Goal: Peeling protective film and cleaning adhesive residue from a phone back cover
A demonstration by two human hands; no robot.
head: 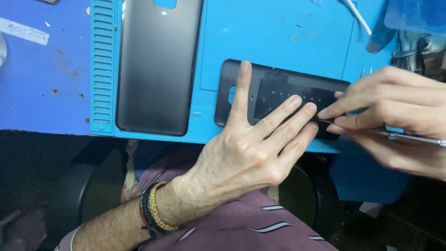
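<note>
Far left: bare blue table (42,69), scuffed, with a strip of white tape near the top edge. Next, a lighter blue work mat (278,32) with a ribbed column of slots along its left side. On the mat's left part lies a dark grey phone back cover (158,69), flat, long axis running away from the viewer, camera cut-out at the far end. To its right lies a second, black phone back panel (274,88), flat on the mat near the table's front edge, long axis running left to right with a slight downward tilt toward the right; camera opening at its left end. Left hand (253,148) enters from lower left, forearm over the lap, beaded and braided bands at the wrist. Hand is spread flat, not gripping: index finger points straight away and presses the panel near its left end; the other three fingers fan toward the upper right and lie on the panel's right half. Right hand (395,116) comes in from the right edge, fingers pinched around thin metal tweezers (409,137); the tool lies nearly level, tip pointing left and meeting the panel's right end just beside the left fingertips. Top right: white cable (360,18).
</note>
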